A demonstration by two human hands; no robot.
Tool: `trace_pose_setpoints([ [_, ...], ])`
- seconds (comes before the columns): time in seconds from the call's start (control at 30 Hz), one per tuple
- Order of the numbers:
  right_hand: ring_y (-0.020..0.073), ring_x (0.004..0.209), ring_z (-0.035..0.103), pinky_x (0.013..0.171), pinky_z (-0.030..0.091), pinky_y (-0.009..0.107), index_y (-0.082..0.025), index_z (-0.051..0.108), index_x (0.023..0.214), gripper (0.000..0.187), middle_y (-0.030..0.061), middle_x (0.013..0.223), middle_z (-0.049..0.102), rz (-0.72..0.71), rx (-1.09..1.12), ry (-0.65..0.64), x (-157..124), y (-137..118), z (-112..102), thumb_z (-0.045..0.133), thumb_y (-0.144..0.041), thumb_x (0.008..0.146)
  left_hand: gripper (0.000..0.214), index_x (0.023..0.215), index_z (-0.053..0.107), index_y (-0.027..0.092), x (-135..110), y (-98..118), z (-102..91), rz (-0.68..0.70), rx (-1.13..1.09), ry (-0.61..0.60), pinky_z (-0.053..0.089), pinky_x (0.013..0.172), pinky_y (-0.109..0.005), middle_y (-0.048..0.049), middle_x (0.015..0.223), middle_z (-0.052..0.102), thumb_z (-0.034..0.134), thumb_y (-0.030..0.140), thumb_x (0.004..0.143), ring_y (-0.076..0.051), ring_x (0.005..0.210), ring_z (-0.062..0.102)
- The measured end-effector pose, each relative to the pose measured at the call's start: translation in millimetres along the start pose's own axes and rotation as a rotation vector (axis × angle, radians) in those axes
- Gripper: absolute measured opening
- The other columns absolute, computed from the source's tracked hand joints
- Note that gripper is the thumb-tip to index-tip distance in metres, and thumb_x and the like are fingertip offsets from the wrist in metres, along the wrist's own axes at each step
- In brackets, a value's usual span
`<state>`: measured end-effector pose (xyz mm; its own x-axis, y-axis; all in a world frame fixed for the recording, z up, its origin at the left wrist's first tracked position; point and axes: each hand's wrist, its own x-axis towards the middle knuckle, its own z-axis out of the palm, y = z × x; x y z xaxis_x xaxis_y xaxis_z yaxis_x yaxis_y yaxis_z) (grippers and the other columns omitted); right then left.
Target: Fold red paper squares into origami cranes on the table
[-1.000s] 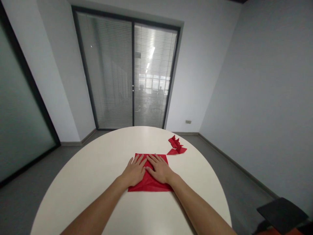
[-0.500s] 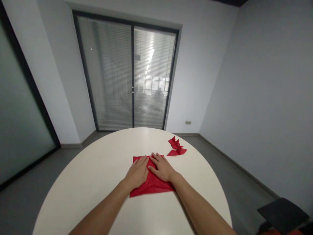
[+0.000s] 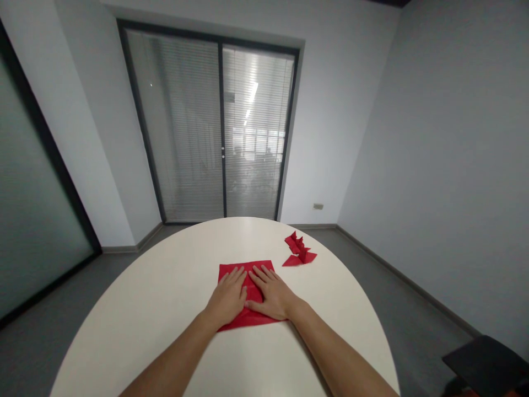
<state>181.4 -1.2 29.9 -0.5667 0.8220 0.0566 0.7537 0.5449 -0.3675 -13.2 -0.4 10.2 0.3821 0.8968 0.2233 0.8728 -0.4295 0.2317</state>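
Note:
A red square sheet [image 3: 245, 267], paper or thin cloth, lies flat on the round white table in front of me. My left hand [image 3: 228, 295] rests palm down on its left part, fingers stretched toward the far edge. On the right part lies my right hand [image 3: 270, 292], flat with the fingers spread and the thumb pointing at the left hand. The two hands nearly meet in the middle and cover much of the sheet. Several small red folded pieces [image 3: 303, 255], like origami figures, sit in a cluster beyond my right hand.
The round white table [image 3: 157, 298] fills the lower middle. A dark chair [image 3: 487, 358] stands at the lower right. Beyond the table are a glass partition with blinds [image 3: 182, 138] and a wall socket [image 3: 318, 207].
Both hands have slid a little nearer to me over the sheet. The sheet has shifted slightly left in view, and more of its far edge shows.

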Motion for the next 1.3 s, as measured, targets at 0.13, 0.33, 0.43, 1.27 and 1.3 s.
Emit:
trace_pose_setpoints([
  [0.13, 0.0365, 0.151, 0.013, 0.122, 0.013, 0.051, -0.018, 0.028, 0.157, 0.093, 0.0115, 0.163, 0.019, 0.020, -0.026, 0.012, 5, 2, -4, 0.049, -0.074, 0.085, 0.053, 0.147, 0.044, 0.012, 8, 2, 0.1, -0.010, 0.036, -0.062, 0.027, 0.120, -0.049, -0.0124, 0.157, 0.037, 0.033, 0.026, 0.097, -0.027, 0.147, 0.031],
  [0.33, 0.0379, 0.151, 0.011, 0.122, 0.013, 0.053, -0.018, 0.024, 0.157, 0.094, 0.0134, 0.163, 0.018, 0.022, -0.055, -0.015, 14, 5, -11, 0.051, -0.072, 0.085, 0.056, 0.150, 0.040, 0.015, 22, -6, -3.7, 0.003, 0.034, -0.118, 0.023, 0.122, -0.050, -0.0109, 0.160, 0.032, 0.034, 0.031, 0.098, -0.027, 0.149, 0.026],
  [0.43, 0.0384, 0.151, 0.010, 0.121, 0.012, 0.054, -0.019, 0.023, 0.158, 0.095, 0.0131, 0.164, 0.017, 0.020, -0.048, -0.025, 20, 9, -11, 0.052, -0.072, 0.085, 0.055, 0.150, 0.041, 0.016, 25, -11, -6.7, 0.001, -0.001, -0.105, 0.023, 0.122, -0.050, -0.0104, 0.160, 0.033, 0.037, 0.033, 0.097, -0.027, 0.149, 0.028],
  [1.27, 0.0350, 0.151, 0.012, 0.123, 0.011, 0.052, -0.018, 0.029, 0.156, 0.096, 0.0132, 0.162, 0.021, -0.022, 0.009, -0.071, 33, 28, -23, 0.055, -0.074, 0.083, 0.059, 0.148, 0.046, 0.026, 12, -31, -33.2, 0.208, -0.191, -0.227, 0.026, 0.120, -0.052, -0.0068, 0.157, 0.039, 0.051, 0.050, 0.094, -0.031, 0.147, 0.030],
  [1.3, 0.0351, 0.151, 0.012, 0.123, 0.012, 0.052, -0.017, 0.029, 0.156, 0.095, 0.0135, 0.162, 0.022, -0.020, 0.008, -0.072, 33, 28, -23, 0.055, -0.073, 0.083, 0.064, 0.148, 0.045, 0.026, 9, -31, -37.1, 0.206, -0.205, -0.257, 0.026, 0.120, -0.053, -0.0076, 0.158, 0.038, 0.054, 0.054, 0.091, -0.033, 0.148, 0.028],
])
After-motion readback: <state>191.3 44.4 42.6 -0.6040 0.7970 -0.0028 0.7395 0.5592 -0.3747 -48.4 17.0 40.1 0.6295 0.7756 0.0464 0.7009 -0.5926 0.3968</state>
